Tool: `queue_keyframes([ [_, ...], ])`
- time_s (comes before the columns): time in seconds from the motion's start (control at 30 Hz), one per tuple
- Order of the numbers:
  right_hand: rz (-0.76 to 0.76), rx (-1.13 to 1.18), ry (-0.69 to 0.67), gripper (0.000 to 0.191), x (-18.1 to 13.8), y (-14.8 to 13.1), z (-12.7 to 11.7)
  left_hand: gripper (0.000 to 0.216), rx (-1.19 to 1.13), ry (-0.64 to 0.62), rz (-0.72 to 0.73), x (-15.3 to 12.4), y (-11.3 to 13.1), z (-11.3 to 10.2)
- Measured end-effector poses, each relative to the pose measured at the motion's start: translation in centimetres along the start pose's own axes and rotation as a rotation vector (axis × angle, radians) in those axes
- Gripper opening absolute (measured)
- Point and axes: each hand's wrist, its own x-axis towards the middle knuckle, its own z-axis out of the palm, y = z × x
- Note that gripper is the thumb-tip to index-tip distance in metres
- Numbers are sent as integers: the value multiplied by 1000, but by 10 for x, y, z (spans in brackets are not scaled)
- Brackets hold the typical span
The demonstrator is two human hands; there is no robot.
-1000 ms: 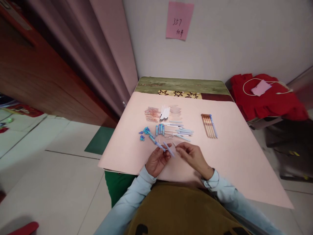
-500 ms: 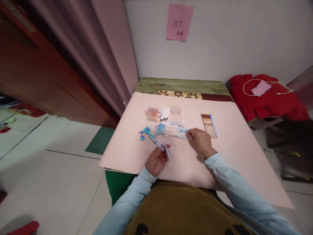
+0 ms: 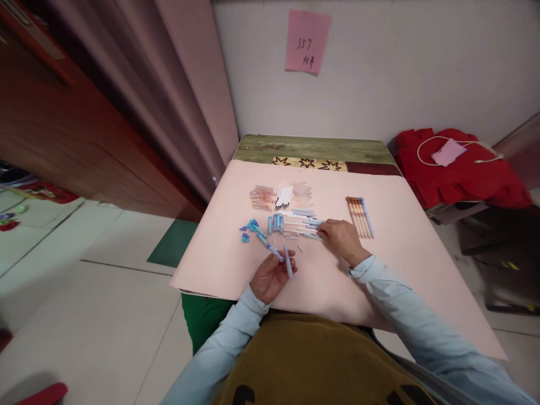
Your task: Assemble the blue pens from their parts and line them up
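Note:
My left hand (image 3: 270, 278) is closed around a blue patterned pen barrel (image 3: 265, 243) and a pale blue pen tip section (image 3: 288, 262). The barrel slants up to the left, with its far end near a little heap of blue pen caps (image 3: 252, 225). My right hand (image 3: 341, 239) has its fingers pinched at the right ends of the pale blue and white pen parts (image 3: 311, 224); what lies between the fingertips is hidden. Several short blue barrels (image 3: 276, 223) stand side by side left of those parts. Small clear pieces (image 3: 291, 237) lie between my hands.
White refills with black tips (image 3: 283, 197) lie between brownish barrels (image 3: 262, 197) and pale tip sections (image 3: 302, 193). At right, a row of assembled pens (image 3: 359, 217) rests on the pink sheet (image 3: 405, 270). Red cloth (image 3: 411, 152) with a white cable sits beyond the table.
My right hand has shifted slightly left along the pale blue pen parts. The left hand keeps hold of its pen pieces, and the pale section has turned a little more upright.

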Motion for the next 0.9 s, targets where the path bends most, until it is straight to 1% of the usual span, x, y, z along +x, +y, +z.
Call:
queue_keyframes([
  [0.13, -19, -40, -76, 22, 5, -2, -3, 21, 1, -12, -6, 0, 1, 0],
  [0.23, -72, -93, -123, 26, 7, 0, -5, 21, -2, -13, -4, 0, 0, 0],
  [0.33, -109, -65, -86, 27, 4, 4, -11, 21, -5, -18, -4, 0, 0, 0],
  [0.4, -69, 75, 4, 26, 0, 4, -18, 20, -1, -26, -5, -1, 0, 0],
  [0.47, -32, 307, 106, 28, -4, 0, -24, 19, 6, -33, -7, 0, 0, 0],
  [0.53, -34, 502, 185, 35, -7, -8, -25, 19, 11, -35, -10, 0, -1, 0],
  [0.57, -38, 541, 213, 36, -7, -13, -22, 19, 11, -34, -11, 1, -1, 1],
  [0.63, -8, 508, 246, 28, -6, -21, -13, 19, 10, -28, -11, 1, -1, 1],
  [0.77, 159, 453, 242, 22, 0, -23, 7, 19, 0, -15, -9, 2, -1, 0],
  [0.83, 221, 450, 219, 19, 2, -18, 7, 19, -1, -17, -12, 2, -1, -1],
  [0.9, 257, 436, 153, 16, 2, -13, 3, 20, 0, -16, -13, 2, -1, -1],
])
